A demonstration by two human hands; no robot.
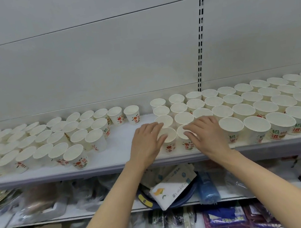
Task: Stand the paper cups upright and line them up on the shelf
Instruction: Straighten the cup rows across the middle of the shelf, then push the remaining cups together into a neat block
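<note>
Many white paper cups with red and green print stand upright on the white shelf [123,146]. One group [59,138] fills the left side and neat rows [247,107] fill the right. My left hand [147,142] grips the side of a front cup [169,139], thumb over its rim. My right hand [206,136] holds the neighbouring front cup [182,137], fingers over its rim. Both cups stand at the left end of the right-hand rows.
A bare gap of shelf lies between the two cup groups, with a lone cup [132,114] at its back. The shelf's front edge [96,172] runs below my wrists. Lower shelves hold packaged goods, a tissue pack [172,187] and a blue roll [208,189].
</note>
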